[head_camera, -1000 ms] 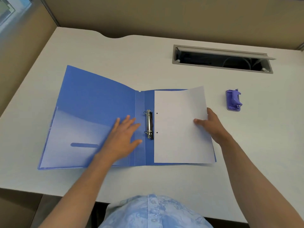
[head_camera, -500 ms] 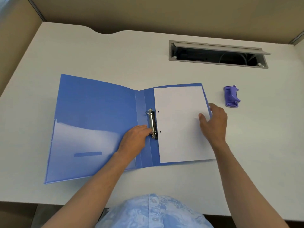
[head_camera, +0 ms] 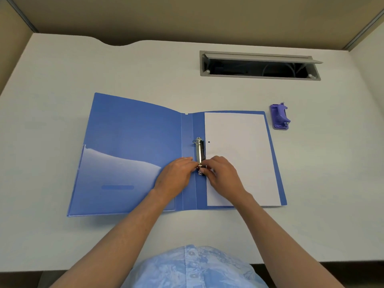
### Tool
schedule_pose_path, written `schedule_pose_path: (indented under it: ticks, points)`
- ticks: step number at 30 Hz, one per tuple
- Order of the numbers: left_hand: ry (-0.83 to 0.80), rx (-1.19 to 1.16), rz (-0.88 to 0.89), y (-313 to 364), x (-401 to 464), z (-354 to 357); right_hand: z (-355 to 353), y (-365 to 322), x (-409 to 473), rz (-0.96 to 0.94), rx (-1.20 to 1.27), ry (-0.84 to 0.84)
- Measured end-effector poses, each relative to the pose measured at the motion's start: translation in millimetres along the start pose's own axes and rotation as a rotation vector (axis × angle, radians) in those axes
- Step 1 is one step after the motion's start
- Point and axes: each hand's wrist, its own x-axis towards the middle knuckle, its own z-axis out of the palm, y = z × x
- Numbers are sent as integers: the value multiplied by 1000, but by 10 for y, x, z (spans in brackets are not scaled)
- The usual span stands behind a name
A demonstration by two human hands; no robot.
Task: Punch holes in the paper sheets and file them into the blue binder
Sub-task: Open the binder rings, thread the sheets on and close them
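Note:
The blue binder (head_camera: 133,142) lies open flat on the white desk. A white punched paper sheet (head_camera: 239,146) lies on its right cover, beside the metal ring mechanism (head_camera: 200,151) on the spine. One punched hole shows near the upper ring; the lower hole is hidden by my fingers. My left hand (head_camera: 176,175) and my right hand (head_camera: 223,173) meet at the lower ring, fingers curled and pinching it from both sides. The purple hole punch (head_camera: 280,117) stands on the desk to the right of the binder.
A grey cable tray opening (head_camera: 259,66) with a raised flap is set in the desk at the back. Beige partition walls (head_camera: 187,15) enclose the desk (head_camera: 332,163) at the back and both sides. A clear pocket covers the binder's left inside cover.
My right hand left the sheet's right edge and came across to the lower ring. My left hand closed its fingers on the same ring. The sheet now lies flat and squared on the right cover.

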Motion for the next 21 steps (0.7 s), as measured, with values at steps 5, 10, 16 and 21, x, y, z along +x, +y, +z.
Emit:
schedule_pose_path:
  ticks: [5, 10, 16, 21]
  points:
    - [14, -57, -68, -43, -29, 44, 20, 44, 28, 14, -20, 9]
    - [73, 41, -47, 6, -52, 75, 65, 82, 25, 22, -36, 13]
    - [162, 199, -20, 50, -28, 156, 106, 80, 27, 20, -1, 62]
    - [223, 222, -48, 93, -50, 189, 170, 89, -3, 45, 47, 120]
